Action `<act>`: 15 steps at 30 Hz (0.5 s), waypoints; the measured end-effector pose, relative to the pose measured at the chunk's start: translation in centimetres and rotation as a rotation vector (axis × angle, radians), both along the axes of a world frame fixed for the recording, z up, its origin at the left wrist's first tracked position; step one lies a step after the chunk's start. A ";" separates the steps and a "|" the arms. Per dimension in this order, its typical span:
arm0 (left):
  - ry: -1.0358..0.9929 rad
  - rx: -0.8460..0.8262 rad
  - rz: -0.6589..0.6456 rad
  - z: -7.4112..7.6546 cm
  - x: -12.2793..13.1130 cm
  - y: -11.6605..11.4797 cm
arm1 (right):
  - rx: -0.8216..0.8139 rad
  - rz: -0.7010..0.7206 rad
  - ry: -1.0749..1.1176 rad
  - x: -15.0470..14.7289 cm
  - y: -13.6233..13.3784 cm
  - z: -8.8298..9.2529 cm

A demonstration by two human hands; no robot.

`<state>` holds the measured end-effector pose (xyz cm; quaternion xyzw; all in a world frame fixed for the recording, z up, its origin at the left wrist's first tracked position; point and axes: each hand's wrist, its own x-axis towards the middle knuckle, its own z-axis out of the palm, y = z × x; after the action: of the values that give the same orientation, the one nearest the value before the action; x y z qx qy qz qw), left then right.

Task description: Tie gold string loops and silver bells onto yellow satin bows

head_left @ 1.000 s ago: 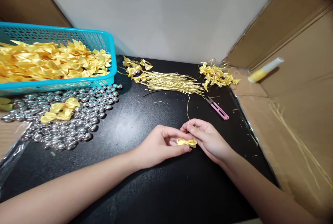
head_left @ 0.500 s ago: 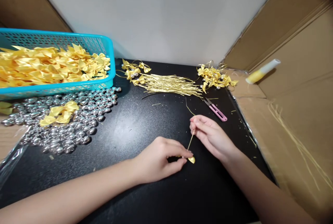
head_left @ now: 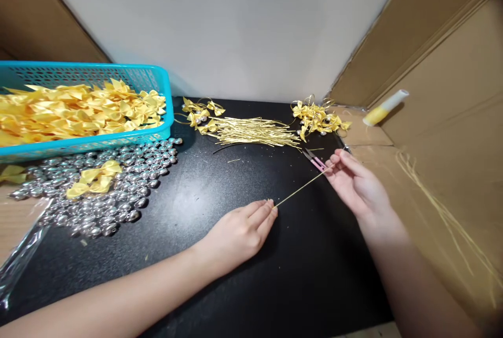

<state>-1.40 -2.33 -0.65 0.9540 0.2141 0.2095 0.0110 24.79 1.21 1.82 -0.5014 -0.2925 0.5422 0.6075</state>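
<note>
A thin gold cord [head_left: 301, 187] is stretched taut in a straight slanting line between the two hands, low at the left and rising toward the right. The left hand [head_left: 239, 232] lies knuckles up on the black tabletop [head_left: 298, 285], its fingers close together and pressed down over the near end of the cord, which comes out right at the fingertips [head_left: 271, 208]; whether anything else lies under that hand cannot be told. The right hand [head_left: 356, 183] is raised a little farther back and to the right, palm turned inward, pinching the far end of the cord between thumb and fingertips with the other fingers loosely extended. Just behind those fingertips, partly covered by them, lie pink thread snips [head_left: 313, 157]. Farther back on the tabletop is a loose bundle of gold cords [head_left: 255, 131], flanked by a small heap of yellow bows [head_left: 318, 117] on the right and a few more bows [head_left: 198, 112] on the left. Well to the left, a turquoise basket [head_left: 168, 118] is full of yellow ribbon bows, and in front of it spreads a pile of silver beads [head_left: 126, 196] with two yellow bows [head_left: 94, 180] on top.
</note>
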 end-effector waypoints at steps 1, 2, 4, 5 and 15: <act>0.030 0.038 0.026 -0.1 0.0 0.0 | 0.005 -0.014 0.013 -0.1 0.0 0.2; 0.059 0.065 0.045 -0.2 0.1 0.0 | 0.008 -0.021 0.029 -0.2 -0.1 0.3; 0.115 0.084 0.075 -0.4 0.2 -0.1 | 0.020 -0.012 0.043 -0.5 -0.3 0.5; 0.137 0.080 0.090 -0.5 0.3 -0.2 | 0.031 -0.001 0.035 -0.6 -0.3 0.6; -0.088 -0.190 0.074 1.0 0.4 -0.7 | 0.026 0.033 -0.016 -1.6 -0.6 0.1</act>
<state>-1.01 -3.02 0.39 0.9300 0.2672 0.2302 0.1032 23.17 0.60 1.90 -0.4929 -0.3126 0.5443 0.6025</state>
